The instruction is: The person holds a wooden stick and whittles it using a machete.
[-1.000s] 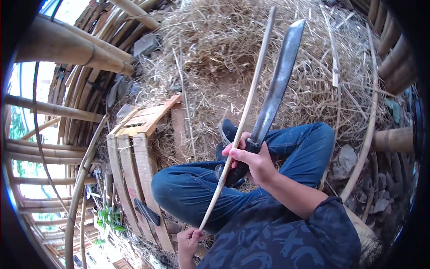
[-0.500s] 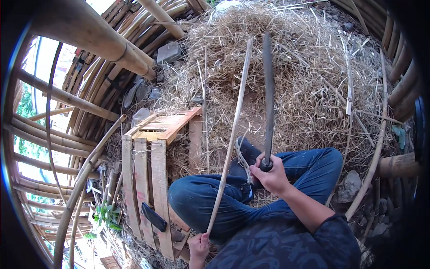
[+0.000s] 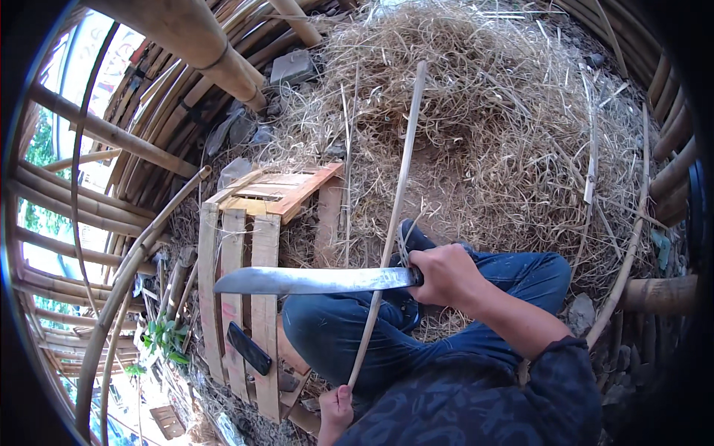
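My right hand (image 3: 448, 275) is closed round the dark handle of a machete (image 3: 312, 280). Its broad metal blade lies level, pointing left, and crosses over a long thin bamboo strip (image 3: 402, 167); whether the two touch I cannot tell. My left hand (image 3: 336, 407) grips the near end of that strip by my left knee. From there the strip slants up and away over my crossed, jeans-clad legs (image 3: 320, 334) toward the straw. A pale cord or strip hangs by my shoe (image 3: 413, 239), partly hidden behind my right hand.
At my left stands a slatted wooden crate (image 3: 265, 297) with a black phone (image 3: 249, 348) lying on it. Ahead spreads a heap of dry straw-like shavings (image 3: 476, 111). Bamboo poles (image 3: 111, 137) form a frame on the left, and a thick pole (image 3: 658, 294) juts in from the right.
The machete has swung from pointing up and away to lying level, pointing left across the strip. My right hand has turned with it. My left hand keeps its hold on the strip.
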Tool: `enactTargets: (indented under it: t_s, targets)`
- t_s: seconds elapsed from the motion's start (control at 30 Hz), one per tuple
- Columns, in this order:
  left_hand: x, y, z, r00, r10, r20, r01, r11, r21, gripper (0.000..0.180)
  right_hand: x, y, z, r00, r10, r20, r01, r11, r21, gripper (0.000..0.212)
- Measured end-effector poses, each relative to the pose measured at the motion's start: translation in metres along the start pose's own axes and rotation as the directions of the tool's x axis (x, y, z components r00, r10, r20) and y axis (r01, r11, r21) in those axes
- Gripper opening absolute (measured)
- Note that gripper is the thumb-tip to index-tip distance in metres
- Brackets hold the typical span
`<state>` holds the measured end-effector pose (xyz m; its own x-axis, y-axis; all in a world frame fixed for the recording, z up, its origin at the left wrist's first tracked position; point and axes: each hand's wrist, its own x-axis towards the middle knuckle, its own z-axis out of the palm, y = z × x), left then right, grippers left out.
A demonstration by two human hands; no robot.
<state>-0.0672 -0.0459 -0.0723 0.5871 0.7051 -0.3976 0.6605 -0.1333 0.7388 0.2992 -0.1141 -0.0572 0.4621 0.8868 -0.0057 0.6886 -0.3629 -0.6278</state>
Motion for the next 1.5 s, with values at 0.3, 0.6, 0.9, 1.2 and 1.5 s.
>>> enactTargets:
  t_s: [0.3,0.6,0.9,1.2,1.5]
  targets:
    - [0.0,-0.003,0.007,0.996,-0.056,-0.07,0.056,0.998,0.005,0.055,0.022,-0.01,0.015,0.994,-0.036,0.103,0.045,0.995,-0.087,0.026]
    - [0.004,0.008,0.014,0.994,-0.051,-0.096,0.049,0.999,-0.024,0.053,0.038,-0.009,0.028,0.994,-0.024,0.109,0.03,0.998,-0.055,0.026]
    - [0.005,0.011,0.024,0.988,-0.067,-0.142,0.067,0.998,0.0,0.053,0.051,-0.004,0.03,0.996,-0.073,0.057,0.076,0.996,-0.054,0.026]
    - [0.003,0.005,0.026,0.98,-0.102,-0.169,0.107,0.994,0.024,0.052,0.058,-0.003,0.026,0.997,-0.082,0.014,0.083,0.992,-0.09,0.025]
    - [0.002,-0.008,0.025,0.986,-0.086,-0.144,0.091,0.995,0.03,0.049,0.061,-0.001,0.026,0.992,-0.114,-0.047,0.106,0.985,-0.139,0.023]
